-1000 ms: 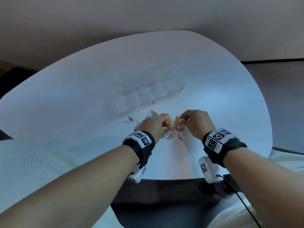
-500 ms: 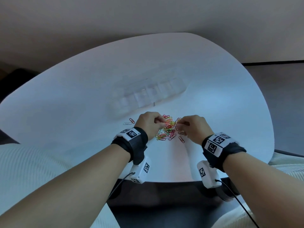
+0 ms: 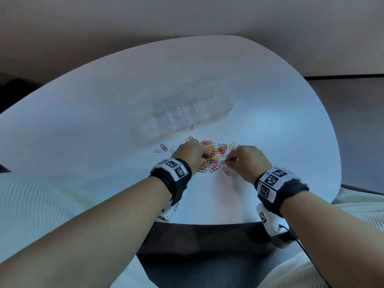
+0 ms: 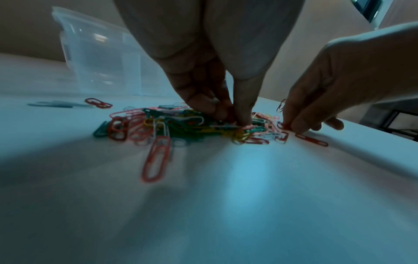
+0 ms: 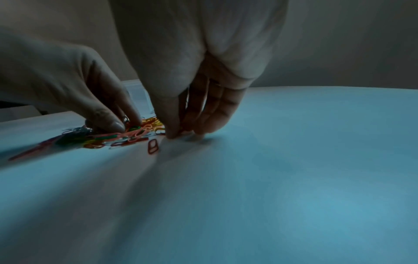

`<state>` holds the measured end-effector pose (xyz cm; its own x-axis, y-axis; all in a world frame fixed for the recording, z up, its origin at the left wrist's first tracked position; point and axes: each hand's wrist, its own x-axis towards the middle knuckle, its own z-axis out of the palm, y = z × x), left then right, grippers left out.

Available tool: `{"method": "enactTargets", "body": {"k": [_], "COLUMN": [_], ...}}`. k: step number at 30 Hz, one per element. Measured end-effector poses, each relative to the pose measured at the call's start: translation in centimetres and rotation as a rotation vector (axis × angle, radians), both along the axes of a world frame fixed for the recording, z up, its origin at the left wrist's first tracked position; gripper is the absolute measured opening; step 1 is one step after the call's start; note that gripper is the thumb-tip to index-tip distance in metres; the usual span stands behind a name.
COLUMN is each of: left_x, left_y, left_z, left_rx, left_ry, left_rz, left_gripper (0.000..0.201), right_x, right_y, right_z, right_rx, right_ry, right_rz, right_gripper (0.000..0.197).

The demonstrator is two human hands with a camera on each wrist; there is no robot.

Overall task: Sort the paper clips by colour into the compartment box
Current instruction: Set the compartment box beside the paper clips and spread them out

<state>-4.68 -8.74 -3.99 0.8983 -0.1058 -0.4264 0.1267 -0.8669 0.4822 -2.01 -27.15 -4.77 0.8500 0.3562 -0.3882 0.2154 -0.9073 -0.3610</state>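
Observation:
A pile of coloured paper clips [image 3: 214, 154] lies on the white table [image 3: 104, 121], in front of the clear compartment box [image 3: 187, 113]. My left hand [image 3: 204, 157] is down on the pile's left side. In the left wrist view its thumb and fingers [image 4: 237, 121] pinch together on clips in the heap; their colour is unclear. My right hand [image 3: 228, 162] is at the pile's near right edge and pinches a red clip [image 3: 224, 162] lying on the table. The box [image 4: 101, 59] looks empty, as far as its clear walls show.
Stray clips lie apart from the pile: a red one [image 3: 163, 146] and a pale one [image 3: 158, 151] to the left, and a red one [image 3: 226, 171] near my right hand. The table's near edge [image 3: 207, 222] runs just behind my wrists.
My right hand has drawn back from the pile's far right to its near right edge. My left hand has stayed on the pile's left side, fingers now pinched into it.

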Motion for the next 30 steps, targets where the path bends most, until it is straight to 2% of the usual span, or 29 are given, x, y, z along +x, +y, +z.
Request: {"method": "enactTargets", "body": {"k": [2, 6, 8, 12, 15, 19, 25, 30], "left_x": [0.0, -0.1, -0.1, -0.4, -0.4, 0.5, 3.1, 6.1], "left_y": [0.0, 0.3, 0.6, 0.8, 0.8, 1.0, 1.4, 0.8], "left_z": [-0.1, 0.1, 0.2, 0.4, 0.7, 2.0, 3.6, 2.9], "left_rx": [0.009, -0.027, -0.05, -0.047, -0.064, -0.036, 0.024, -0.001], "left_ry": [0.0, 0.004, 0.008, -0.006, -0.025, -0.127, -0.207, -0.208], "left_rz": [-0.007, 0.06, 0.093, 0.137, 0.186, 0.205, 0.262, 0.125], "left_gripper": [0.024, 0.015, 0.013, 0.012, 0.013, 0.018, 0.02, 0.017], "right_x": [-0.1, 0.0, 0.0, -1.0, -2.2, -3.2, -3.6, -2.7], "right_y": [0.0, -0.6, -1.1, -1.0, -0.5, 0.3, 1.4, 2.5], "right_z": [-0.2, 0.5, 1.1, 1.4, 0.3, -0.7, 0.1, 0.9], "right_rx": [-0.011, 0.114, 0.147, 0.112, 0.031, -0.087, -0.253, -0.285], "right_ry": [0.017, 0.081, 0.121, 0.243, 0.149, 0.002, -0.04, 0.036], "right_rz": [-0.018, -0.141, -0.145, -0.047, -0.04, -0.042, 0.005, 0.044], "right_gripper": [0.008, 0.008, 0.005, 0.024, 0.03, 0.018, 0.018, 0.013]}}
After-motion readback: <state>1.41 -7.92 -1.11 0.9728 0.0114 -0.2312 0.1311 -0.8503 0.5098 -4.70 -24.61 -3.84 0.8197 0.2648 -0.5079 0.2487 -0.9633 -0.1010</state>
